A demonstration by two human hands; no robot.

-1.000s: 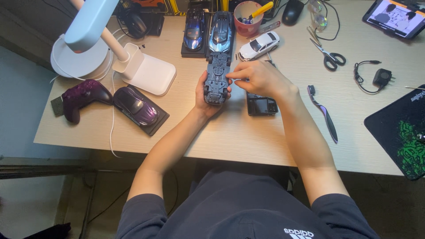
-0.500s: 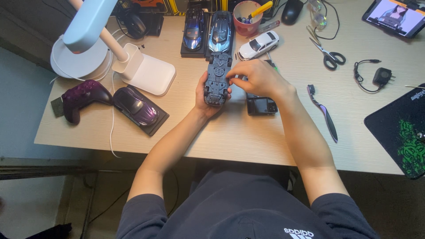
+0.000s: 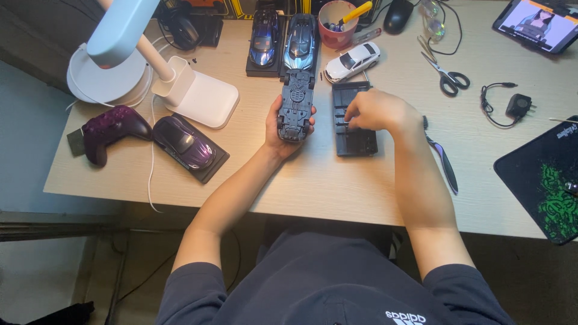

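My left hand (image 3: 280,133) holds a dark model car (image 3: 296,103) upside down, its underside facing up, just above the desk (image 3: 337,186). My right hand (image 3: 376,111) rests with fingers curled on a black flat base plate (image 3: 354,141) lying to the right of the car. I cannot tell whether the fingertips pinch anything small.
Two blue model cars (image 3: 283,39) and a white one (image 3: 352,61) stand at the back, beside a red cup (image 3: 334,30). A purple car (image 3: 183,141), purple gamepad (image 3: 111,129) and white lamp (image 3: 180,90) are at left. Scissors (image 3: 442,75), a knife (image 3: 442,159) and a mouse pad (image 3: 545,186) lie at right.
My right hand has left the upturned car and moved right, down onto the black base plate. The left hand still holds the car in much the same place.
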